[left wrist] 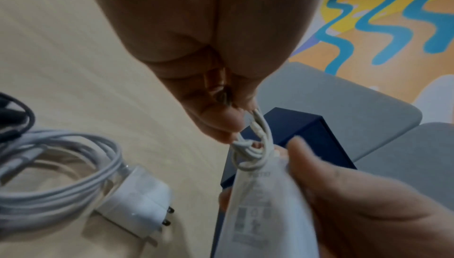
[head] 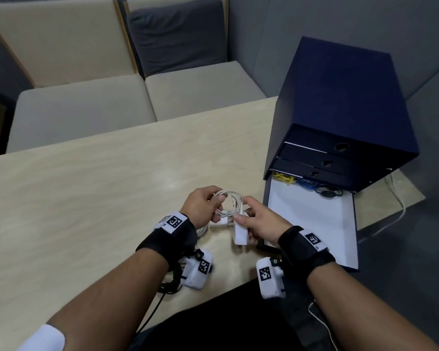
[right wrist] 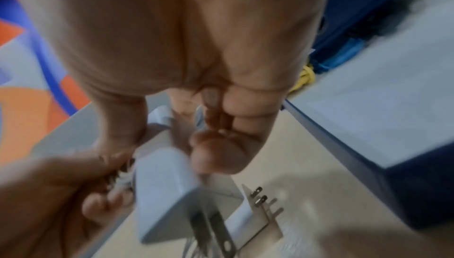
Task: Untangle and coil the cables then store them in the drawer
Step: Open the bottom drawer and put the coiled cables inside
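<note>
Pinching the coiled white cable point(head: 230, 201) in our left hand point(head: 200, 203) over the table point(head: 86, 186) beside the open drawer point(head: 314, 224), our right hand point(head: 261, 221) gripping the white power adapter point(head: 240, 234), we judge the loops may spring apart if the adapter's weight tugs.

The head camera looked from above, forward and down over the table point(head: 86, 186). It showed the left hand point(head: 200, 201) and right hand point(head: 261, 221) near, the box point(head: 340, 110) to the right and the sofa point(head: 86, 110) far behind. The left wrist camera sat very close under its palm and faced along the fingers toward the far right. The right wrist camera sat just as close and faced the far left. All three views shared the charger point(head: 240, 233), both hands, the table and the box. The coil point(head: 230, 202) showed plainly in only the head and left wrist views.
</note>
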